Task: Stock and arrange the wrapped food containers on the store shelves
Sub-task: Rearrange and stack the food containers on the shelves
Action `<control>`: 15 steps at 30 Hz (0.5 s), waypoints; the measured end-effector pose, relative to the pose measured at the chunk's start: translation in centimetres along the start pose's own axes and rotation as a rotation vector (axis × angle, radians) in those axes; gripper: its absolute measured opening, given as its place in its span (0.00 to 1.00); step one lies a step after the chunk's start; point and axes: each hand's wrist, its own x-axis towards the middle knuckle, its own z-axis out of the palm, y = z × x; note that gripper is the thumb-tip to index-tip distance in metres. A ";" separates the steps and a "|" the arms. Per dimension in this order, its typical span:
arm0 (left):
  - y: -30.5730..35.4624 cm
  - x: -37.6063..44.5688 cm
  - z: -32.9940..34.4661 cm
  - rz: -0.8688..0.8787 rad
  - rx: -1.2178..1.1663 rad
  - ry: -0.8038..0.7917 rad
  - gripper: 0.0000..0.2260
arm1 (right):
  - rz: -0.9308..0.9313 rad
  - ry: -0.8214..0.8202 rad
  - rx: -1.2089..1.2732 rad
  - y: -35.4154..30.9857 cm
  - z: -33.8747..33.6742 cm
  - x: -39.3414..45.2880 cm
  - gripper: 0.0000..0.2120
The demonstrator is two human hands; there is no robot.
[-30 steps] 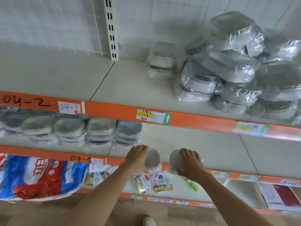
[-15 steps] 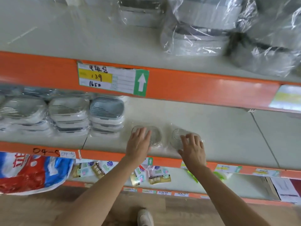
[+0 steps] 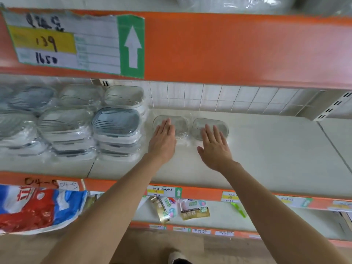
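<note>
Two clear wrapped containers lie side by side deep on the middle shelf (image 3: 266, 159). My left hand (image 3: 163, 140) lies flat with straight fingers on the left container (image 3: 181, 123). My right hand (image 3: 214, 147) rests with spread straight fingers on the near edge of the right container (image 3: 219, 123). Stacks of wrapped grey-lidded containers (image 3: 116, 122) stand directly left of the left one.
The orange front rail of the upper shelf (image 3: 238, 48) hangs low overhead with a price label (image 3: 62, 42). A white tiled back wall (image 3: 228, 98) closes the shelf. Below lie small packets (image 3: 182, 208) and a red and blue bag (image 3: 38, 208).
Both hands pushed the two containers from the shelf's front edge deep toward the back wall, and the fingers flattened out. The view moved closer and lower under the upper shelf.
</note>
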 end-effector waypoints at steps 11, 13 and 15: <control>1.3 -9.8 -7.4 0.205 0.035 -0.086 0.10 | -0.150 -0.013 0.037 -6.0 -4.7 -9.1 0.18; 0.8 -12.5 -10.1 0.260 0.060 -0.113 0.10 | -0.183 -0.008 0.028 -7.1 -6.6 -11.4 0.16; 0.2 -14.9 -13.4 0.318 0.085 -0.116 0.09 | -0.227 0.010 0.023 -8.1 -9.3 -13.6 0.16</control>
